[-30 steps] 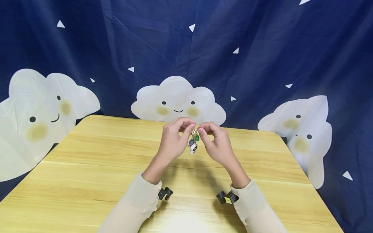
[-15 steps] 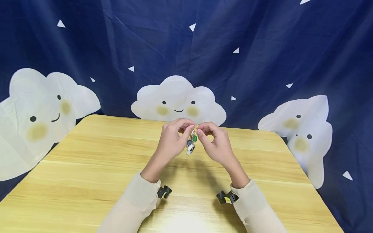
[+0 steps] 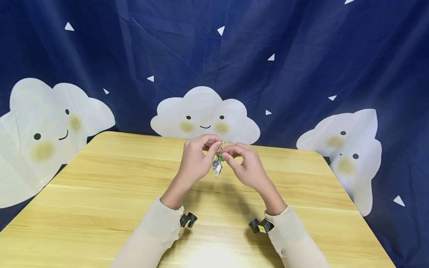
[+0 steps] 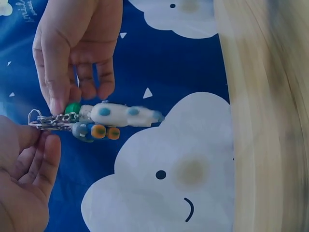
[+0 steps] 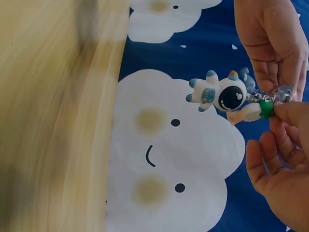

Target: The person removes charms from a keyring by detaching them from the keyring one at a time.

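Observation:
Above the table I hold a keychain with charms [image 3: 218,169] between my two hands. My left hand [image 3: 196,162] pinches its metal ring and clasp [image 4: 47,125] between thumb and fingertips. With thumb and forefinger, my right hand [image 3: 247,165] pinches it near the green bead [image 5: 266,109], just below the ring. A white astronaut figure [image 5: 224,94] with a dark visor hangs from the chain. Beside it hangs a blue-grey charm with orange parts [image 4: 91,130]. A thin gold-coloured loop [image 3: 223,145] shows above the fingertips. Fingers hide part of the chain links.
A light wood table [image 3: 110,193] lies beneath both hands. Behind its far edge hangs a dark blue curtain [image 3: 181,48] printed with white clouds and triangles. Black wrist cameras sit at the left cuff [image 3: 188,220] and right cuff [image 3: 261,226].
Both hands have shifted slightly left with the keychain. My right fingers have moved a little lower on it, and the gold-coloured loop shows more. The astronaut has turned.

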Demonstrator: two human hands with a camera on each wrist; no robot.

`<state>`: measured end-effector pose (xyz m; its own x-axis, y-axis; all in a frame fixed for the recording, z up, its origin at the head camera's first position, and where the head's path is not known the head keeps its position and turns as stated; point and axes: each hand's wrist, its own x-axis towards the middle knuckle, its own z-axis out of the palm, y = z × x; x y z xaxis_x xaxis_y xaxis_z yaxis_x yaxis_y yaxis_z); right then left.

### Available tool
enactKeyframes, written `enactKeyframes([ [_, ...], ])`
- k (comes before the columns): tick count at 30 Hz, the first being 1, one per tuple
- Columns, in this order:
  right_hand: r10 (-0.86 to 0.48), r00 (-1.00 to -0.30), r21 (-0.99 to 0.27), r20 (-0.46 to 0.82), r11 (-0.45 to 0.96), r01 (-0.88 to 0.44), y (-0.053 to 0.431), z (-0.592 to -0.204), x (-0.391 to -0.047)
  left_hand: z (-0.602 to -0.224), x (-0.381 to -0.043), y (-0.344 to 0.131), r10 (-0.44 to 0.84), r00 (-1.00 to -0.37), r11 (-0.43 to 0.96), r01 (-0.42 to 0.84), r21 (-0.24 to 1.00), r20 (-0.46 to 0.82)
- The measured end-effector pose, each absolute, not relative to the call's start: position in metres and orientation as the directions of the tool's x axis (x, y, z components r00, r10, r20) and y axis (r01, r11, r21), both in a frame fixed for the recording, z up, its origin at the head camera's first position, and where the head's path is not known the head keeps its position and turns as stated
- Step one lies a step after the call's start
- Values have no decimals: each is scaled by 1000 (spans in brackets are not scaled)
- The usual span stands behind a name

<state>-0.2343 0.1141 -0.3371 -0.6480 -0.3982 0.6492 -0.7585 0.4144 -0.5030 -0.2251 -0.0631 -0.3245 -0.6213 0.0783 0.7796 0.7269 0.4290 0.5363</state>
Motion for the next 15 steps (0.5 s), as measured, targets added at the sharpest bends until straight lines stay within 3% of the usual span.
enactKeyframes([
  [9,-343,-684,-569,643,383,-727,116,-332,-233,-325,-226,-63,74,-619,412,733,541,782],
  [15,-346,-711,-610,612,365,-703,110,-311,-213,-326,-226,-62,89,-624,406,734,544,776],
])
